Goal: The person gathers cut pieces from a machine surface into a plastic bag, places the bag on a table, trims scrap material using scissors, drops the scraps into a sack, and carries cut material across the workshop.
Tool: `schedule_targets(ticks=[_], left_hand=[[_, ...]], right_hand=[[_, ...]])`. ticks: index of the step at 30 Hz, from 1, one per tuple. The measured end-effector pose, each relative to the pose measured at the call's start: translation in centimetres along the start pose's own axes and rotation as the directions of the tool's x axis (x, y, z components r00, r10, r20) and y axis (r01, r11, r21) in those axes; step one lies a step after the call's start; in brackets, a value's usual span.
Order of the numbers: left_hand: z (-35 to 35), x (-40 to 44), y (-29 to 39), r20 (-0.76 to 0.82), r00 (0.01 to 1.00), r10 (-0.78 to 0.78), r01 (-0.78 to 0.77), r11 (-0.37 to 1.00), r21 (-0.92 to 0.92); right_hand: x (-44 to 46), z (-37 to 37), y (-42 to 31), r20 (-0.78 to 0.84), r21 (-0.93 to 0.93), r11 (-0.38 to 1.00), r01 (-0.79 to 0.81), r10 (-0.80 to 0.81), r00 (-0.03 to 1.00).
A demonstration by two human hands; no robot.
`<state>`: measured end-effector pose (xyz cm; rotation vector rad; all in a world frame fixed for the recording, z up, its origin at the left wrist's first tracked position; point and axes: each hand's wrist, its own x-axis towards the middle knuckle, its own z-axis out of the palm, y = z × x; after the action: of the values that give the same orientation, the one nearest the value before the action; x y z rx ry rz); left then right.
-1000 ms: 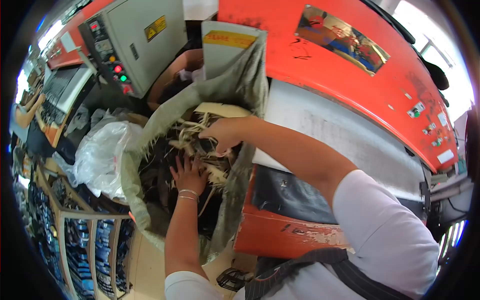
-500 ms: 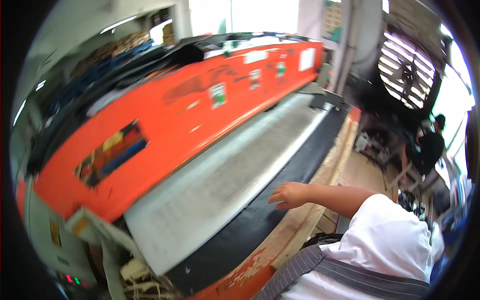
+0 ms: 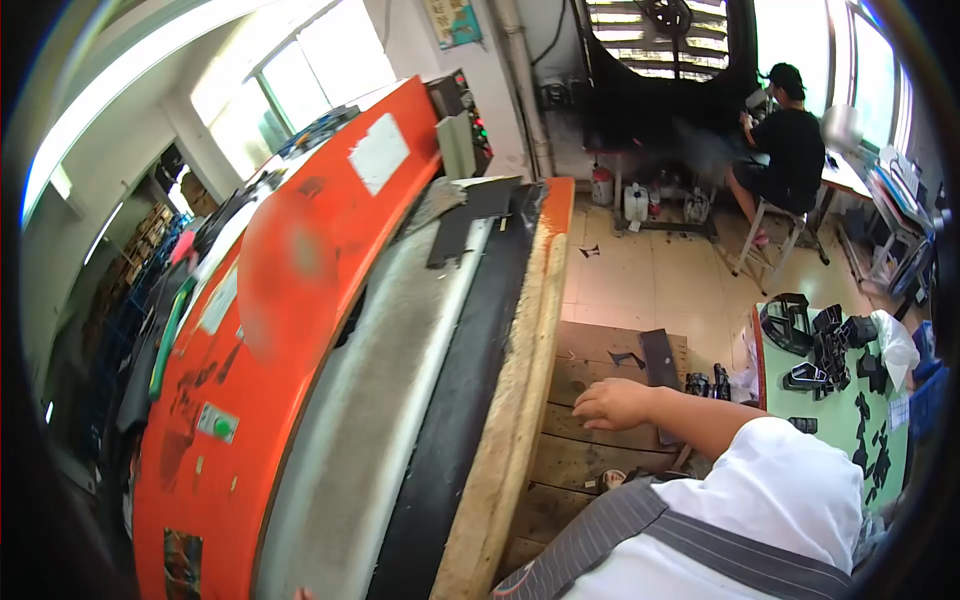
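Note:
My right hand hangs over the wooden floor boards, to the right of the machine's wooden edge. Its fingers are loosely bent and slightly apart, and nothing shows in them. Only a fingertip of my left hand peeks in at the bottom edge, over the pale machine bed; the other fingers are out of view. Beside the bed runs a black strip. Dark flat pieces lie at the bed's far end, under the long orange machine body.
A green-topped table with several black parts stands at the right. A flat dark strip lies on the boards near my right hand. Farther back, a person in black sits on a stool at a bench.
My view has swung right, bringing the green-topped table and floor boards into sight. My right hand, earlier over the black strip, is now off the machine's edge. A left fingertip has appeared.

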<state>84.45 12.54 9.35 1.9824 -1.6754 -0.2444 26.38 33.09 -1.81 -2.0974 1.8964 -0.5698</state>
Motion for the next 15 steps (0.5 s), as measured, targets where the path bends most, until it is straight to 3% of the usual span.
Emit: schedule_targets(ticks=[1, 3, 5, 6, 9, 11, 15], left_hand=[[2.5, -0.2, 5.1, 0.037, 0.994, 0.104, -0.100, 0.992, -0.078], [13.7, 6.3, 2.7, 0.062, 0.906, 0.419, -0.403, 0.897, -0.183], [15.7, 3.7, 15.6, 0.133, 0.893, 0.429, -0.367, 0.867, -0.337], [17.3, 3.8, 19.2, 0.170, 0.859, 0.484, -0.406, 0.844, -0.349], [23.9, 5.1, 28.2, 0.284, 0.772, 0.568, -0.379, 0.771, -0.511], [28.2, 6.2, 33.5, 0.327, 0.715, 0.618, -0.347, 0.720, -0.601], [37.2, 8.9, 42.8, 0.342, 0.657, 0.672, -0.391, 0.692, -0.607]], right_hand=[[-1.7, -0.5, 1.7, 0.037, -0.026, 0.999, -0.037, 0.038, 0.999], [-4.5, -1.7, 4.9, 0.062, -0.055, 0.996, -0.072, 0.075, 0.995], [-8.0, -2.0, 6.8, 0.184, -0.125, 0.969, -0.213, 0.233, 0.955], [-9.5, -2.1, 7.5, 0.193, -0.123, 0.968, -0.216, 0.237, 0.952], [-12.5, -2.0, 8.7, 0.160, -0.092, 0.954, -0.286, 0.297, 0.941], [-14.0, -2.2, 9.0, 0.145, -0.011, 0.900, -0.435, 0.432, 0.890], [-15.3, -2.5, 9.9, 0.091, 0.088, 0.860, -0.502, 0.495, 0.864]])
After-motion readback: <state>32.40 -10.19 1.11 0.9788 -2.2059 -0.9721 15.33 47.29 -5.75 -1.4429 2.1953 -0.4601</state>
